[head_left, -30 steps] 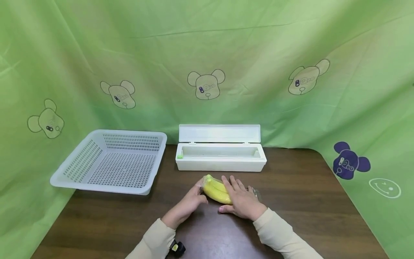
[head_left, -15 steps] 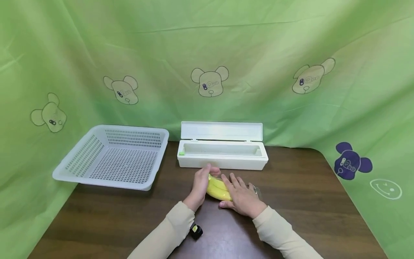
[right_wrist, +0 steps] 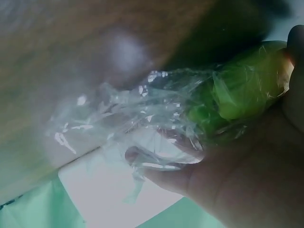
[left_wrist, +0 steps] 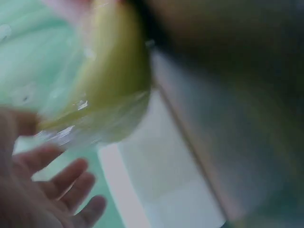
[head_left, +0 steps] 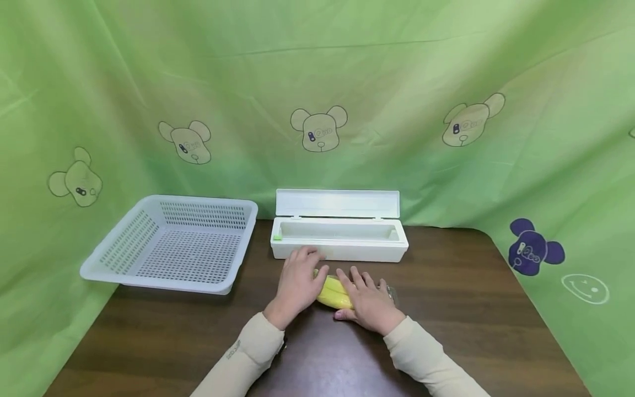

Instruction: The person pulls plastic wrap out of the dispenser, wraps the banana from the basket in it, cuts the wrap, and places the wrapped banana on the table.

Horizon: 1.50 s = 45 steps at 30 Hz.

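Yellow bananas (head_left: 334, 295) in clear plastic wrap (right_wrist: 152, 104) lie on the table, partly hidden by both hands. My right hand (head_left: 372, 306) holds them at their right part, thumb on the near side and fingers across the top. Loose crumpled wrap sticks out past that hand; in the right wrist view it lies against a finger (right_wrist: 166, 175). My left hand (head_left: 299, 281) is at the left end of the bananas. In the left wrist view its fingers (left_wrist: 78, 187) are spread and loosely bent, one touching the wrapped end (left_wrist: 114, 118).
Behind the hands stands a long white box (head_left: 339, 251) with its lid (head_left: 337, 203) raised. A white perforated basket (head_left: 168, 281) stands on the left of the brown table (head_left: 456, 286). A green curtain (head_left: 397, 71) hangs behind and at both sides.
My left hand has moved up around the left end of the bananas, turning from edge-on to back-up, and now covers their stem end. The right hand has stayed nearly where it was.
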Each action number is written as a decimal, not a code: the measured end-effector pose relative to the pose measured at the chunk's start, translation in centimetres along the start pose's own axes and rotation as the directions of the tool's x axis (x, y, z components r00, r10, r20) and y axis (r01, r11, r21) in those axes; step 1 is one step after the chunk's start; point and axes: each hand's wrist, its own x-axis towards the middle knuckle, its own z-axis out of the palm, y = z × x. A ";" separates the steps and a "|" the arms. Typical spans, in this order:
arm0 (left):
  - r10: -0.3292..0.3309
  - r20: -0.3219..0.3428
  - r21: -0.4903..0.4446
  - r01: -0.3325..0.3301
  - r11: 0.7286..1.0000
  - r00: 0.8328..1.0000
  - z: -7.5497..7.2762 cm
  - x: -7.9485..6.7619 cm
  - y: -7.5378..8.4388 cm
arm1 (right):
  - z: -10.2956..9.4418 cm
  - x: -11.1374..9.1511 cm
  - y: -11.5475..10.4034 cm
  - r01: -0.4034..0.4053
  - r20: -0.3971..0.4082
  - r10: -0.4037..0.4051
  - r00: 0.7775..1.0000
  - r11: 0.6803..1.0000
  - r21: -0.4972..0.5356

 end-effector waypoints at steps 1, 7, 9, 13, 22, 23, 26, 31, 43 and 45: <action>0.043 0.015 0.087 -0.045 0.995 0.999 -0.5 -0.2 0.1 | 0.1 -0.1 0.0 -0.002 -0.005 0.002 1.000 1.000 -0.012; 0.072 0.118 0.251 -0.100 0.963 0.990 -1.8 -1.7 -0.5 | 0.4 -0.7 0.1 0.037 -0.089 -0.045 0.995 0.995 -0.090; 0.037 0.147 0.226 -0.070 0.972 0.988 -1.7 -2.1 -0.8 | 0.2 -0.9 0.3 0.059 -0.131 -0.072 0.989 0.993 -0.102; -0.057 0.196 0.157 0.026 0.987 0.979 -1.5 -2.5 -1.5 | -0.6 -1.2 0.8 0.093 -0.210 -0.107 0.972 0.993 -0.072; -0.273 0.307 0.094 0.256 0.962 0.912 -1.7 -2.4 -2.9 | -1.9 0.4 1.9 0.220 -0.313 -0.157 0.937 0.959 0.177; -0.284 0.315 0.081 0.273 0.959 0.906 -1.7 -2.4 -3.0 | -2.0 0.7 1.8 0.221 -0.313 -0.141 0.939 0.947 0.234; -0.299 0.334 0.055 0.298 0.953 0.894 -1.7 -2.4 -3.5 | -2.0 1.7 0.9 0.200 -0.309 -0.068 0.949 0.885 0.421; -0.307 0.362 -0.001 0.329 0.944 0.880 -1.6 -2.7 -4.3 | -1.6 3.6 -1.3 0.153 -0.313 0.114 0.943 0.687 0.710; -0.365 0.439 -0.203 0.486 0.850 0.821 -1.5 -3.0 -5.5 | -3.2 5.9 -6.2 0.280 -0.343 0.366 0.865 0.216 0.936; -0.358 0.434 -0.209 0.478 0.853 0.827 -1.7 -2.9 -5.5 | -3.6 5.8 -6.6 0.279 -0.355 0.395 0.847 0.238 0.930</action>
